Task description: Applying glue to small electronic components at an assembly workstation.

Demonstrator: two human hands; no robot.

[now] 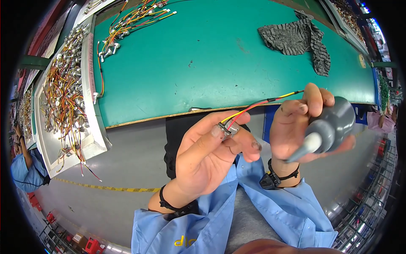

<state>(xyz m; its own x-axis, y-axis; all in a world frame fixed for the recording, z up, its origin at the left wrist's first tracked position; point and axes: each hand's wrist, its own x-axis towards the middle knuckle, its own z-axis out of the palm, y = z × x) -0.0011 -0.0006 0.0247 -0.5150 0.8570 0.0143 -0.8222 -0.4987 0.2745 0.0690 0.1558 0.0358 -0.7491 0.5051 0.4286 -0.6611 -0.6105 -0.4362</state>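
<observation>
My left hand (207, 156) pinches a small round metal part (229, 128) between thumb and fingers. Red, yellow and black wires (262, 101) run from that part up to the right, and their far end reaches the fingertips of my right hand (296, 122). Whether those fingertips grip the wires, I cannot tell. In the same right hand lies a dark grey squeeze bottle (340, 118) with a tapered nozzle, which points down and to the left. The bottle is slightly blurred. Both hands are raised in front of the near edge of the green table (190, 72).
A white-framed tray (99, 135) on the left is heaped with wired metal parts (63, 97). More wired parts (122, 29) lie at the table's far left. A crumpled dark grey cloth (292, 38) rests at the far right. Another person's blue sleeve (27, 171) shows at far left.
</observation>
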